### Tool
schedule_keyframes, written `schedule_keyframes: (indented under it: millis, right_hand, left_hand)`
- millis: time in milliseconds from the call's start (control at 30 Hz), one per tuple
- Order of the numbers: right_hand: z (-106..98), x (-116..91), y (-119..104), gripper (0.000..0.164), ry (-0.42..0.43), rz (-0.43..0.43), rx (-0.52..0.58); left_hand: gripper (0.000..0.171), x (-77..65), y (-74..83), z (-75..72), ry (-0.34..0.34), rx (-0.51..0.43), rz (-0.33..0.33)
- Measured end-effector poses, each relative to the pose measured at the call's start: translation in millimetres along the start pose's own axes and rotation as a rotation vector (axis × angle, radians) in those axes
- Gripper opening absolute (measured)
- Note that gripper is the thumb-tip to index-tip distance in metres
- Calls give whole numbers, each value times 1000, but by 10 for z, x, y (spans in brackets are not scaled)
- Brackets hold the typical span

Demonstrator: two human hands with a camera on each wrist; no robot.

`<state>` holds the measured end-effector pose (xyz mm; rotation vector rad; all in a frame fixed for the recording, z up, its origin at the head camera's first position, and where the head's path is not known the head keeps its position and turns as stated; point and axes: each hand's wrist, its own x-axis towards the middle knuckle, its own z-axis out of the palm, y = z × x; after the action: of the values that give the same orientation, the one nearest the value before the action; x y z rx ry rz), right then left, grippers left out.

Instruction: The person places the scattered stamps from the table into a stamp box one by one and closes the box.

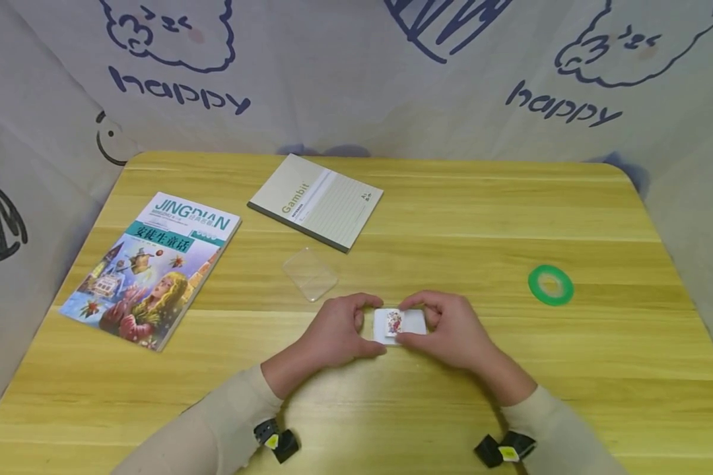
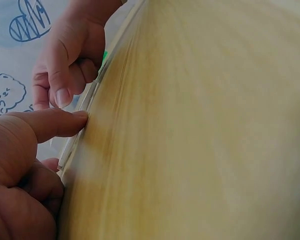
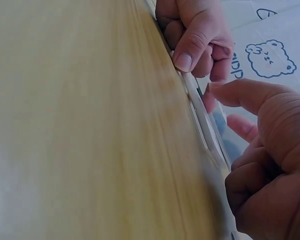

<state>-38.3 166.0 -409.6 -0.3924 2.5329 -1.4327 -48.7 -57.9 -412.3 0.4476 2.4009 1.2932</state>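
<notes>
My left hand (image 1: 340, 333) holds a shallow white case (image 1: 416, 320) on the table, thumb at its near edge and fingers at its far edge. Inside that case lies a small white playing card (image 1: 394, 322) with a colourful figure printed on it, toward the left part. From the right, my right hand (image 1: 456, 334) pinches this card between thumb and index finger. Seen edge-on in the right wrist view, the case (image 3: 210, 132) is low and flat. A clear plastic lid (image 1: 310, 275) rests on the table, beyond the left hand.
A picture-covered book (image 1: 154, 270) lies at the left of the wooden table (image 1: 451, 218). Farther back is a grey notebook (image 1: 327, 204). At the right sits a green tape roll (image 1: 537, 285). A printed cloth (image 1: 356, 86) hangs behind the table.
</notes>
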Motion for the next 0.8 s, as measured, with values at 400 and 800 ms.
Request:
schedule_keyframes:
  millis: [400, 800]
  right_hand:
    - [52, 15, 4, 38, -33, 51, -21]
    - [51, 23, -2, 39, -49, 64, -61]
  left_hand:
    - [66, -7, -2, -3, -3, -3, 1]
    - [66, -9, -7, 8, -5, -14, -3]
